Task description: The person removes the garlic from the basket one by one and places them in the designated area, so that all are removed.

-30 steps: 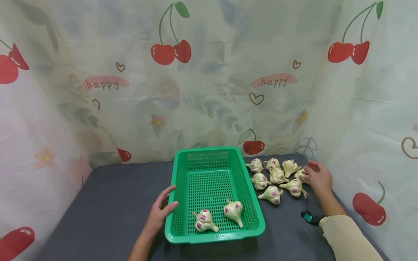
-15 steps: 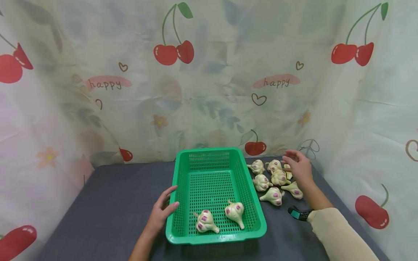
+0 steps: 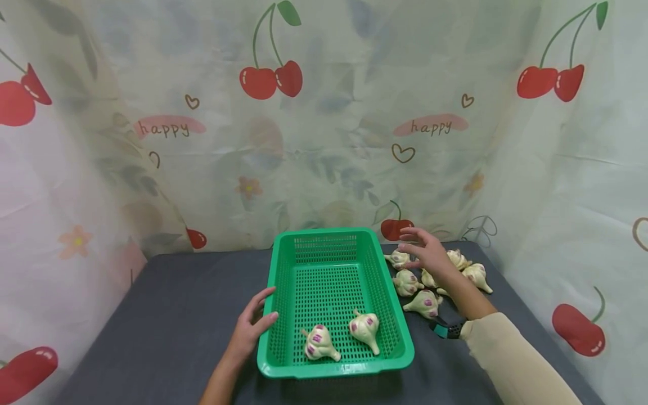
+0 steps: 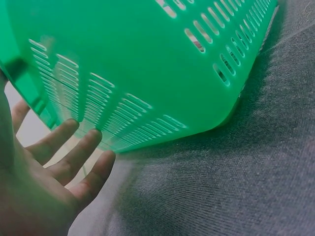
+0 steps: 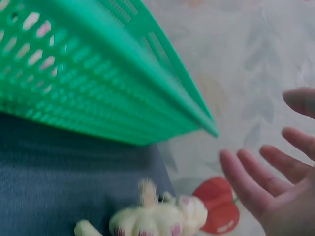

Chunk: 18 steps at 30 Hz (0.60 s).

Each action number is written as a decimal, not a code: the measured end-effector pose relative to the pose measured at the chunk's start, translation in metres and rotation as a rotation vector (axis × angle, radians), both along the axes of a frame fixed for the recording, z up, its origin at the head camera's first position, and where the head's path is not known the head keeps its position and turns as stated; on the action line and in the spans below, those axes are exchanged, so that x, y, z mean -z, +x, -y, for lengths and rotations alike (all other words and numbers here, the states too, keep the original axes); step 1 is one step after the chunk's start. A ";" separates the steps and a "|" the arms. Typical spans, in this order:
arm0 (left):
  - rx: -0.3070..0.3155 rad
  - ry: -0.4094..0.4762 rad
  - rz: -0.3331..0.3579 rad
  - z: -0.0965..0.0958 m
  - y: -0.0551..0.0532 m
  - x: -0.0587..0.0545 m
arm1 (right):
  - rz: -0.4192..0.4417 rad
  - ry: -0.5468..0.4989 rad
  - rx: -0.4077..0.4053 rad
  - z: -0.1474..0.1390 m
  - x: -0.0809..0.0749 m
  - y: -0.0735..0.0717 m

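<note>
A green perforated basket (image 3: pixel 329 369) sits on the dark table, holding two garlic bulbs (image 3: pixel 321 342) with purple patches near its front. My left hand (image 3: pixel 246 326) rests at the basket's left rim, its thumb and fingertips touching it; in the left wrist view the fingers (image 4: pixel 74 160) lie fairly straight along the outer wall. My right hand (image 3: pixel 430 256) hovers over the group of garlic bulbs (image 3: pixel 424 304) right of the basket. It holds nothing and its fingers are spread; it hides some of the bulbs. One bulb (image 5: pixel 147 219) shows below it in the right wrist view.
The dark tabletop (image 3: pixel 192 315) extends left of the basket. A printed curtain (image 3: pixel 324 135) hangs close behind the table and along both sides. A black and teal strap (image 3: pixel 448 329) is on my right wrist, below a cream sleeve (image 3: pixel 511 354).
My right hand has moved left from the rightmost garlic bulb, across the group toward the basket's far right corner, with nothing in it. My left hand and the basket stay in place.
</note>
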<state>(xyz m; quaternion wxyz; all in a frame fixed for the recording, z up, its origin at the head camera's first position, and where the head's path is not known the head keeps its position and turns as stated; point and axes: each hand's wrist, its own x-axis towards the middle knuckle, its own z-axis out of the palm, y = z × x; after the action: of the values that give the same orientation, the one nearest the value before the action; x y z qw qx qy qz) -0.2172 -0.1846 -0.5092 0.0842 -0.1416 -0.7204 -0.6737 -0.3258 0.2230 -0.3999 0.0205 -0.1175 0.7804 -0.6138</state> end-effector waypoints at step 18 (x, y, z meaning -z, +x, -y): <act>-0.004 -0.004 0.014 0.000 0.001 -0.001 | 0.202 0.149 -0.486 0.044 -0.030 0.005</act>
<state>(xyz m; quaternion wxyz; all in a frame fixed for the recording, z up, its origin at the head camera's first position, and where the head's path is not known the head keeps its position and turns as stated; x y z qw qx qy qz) -0.2165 -0.1848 -0.5087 0.0802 -0.1359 -0.7227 -0.6729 -0.3209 0.1791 -0.3700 0.2536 -0.2375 0.7665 -0.5402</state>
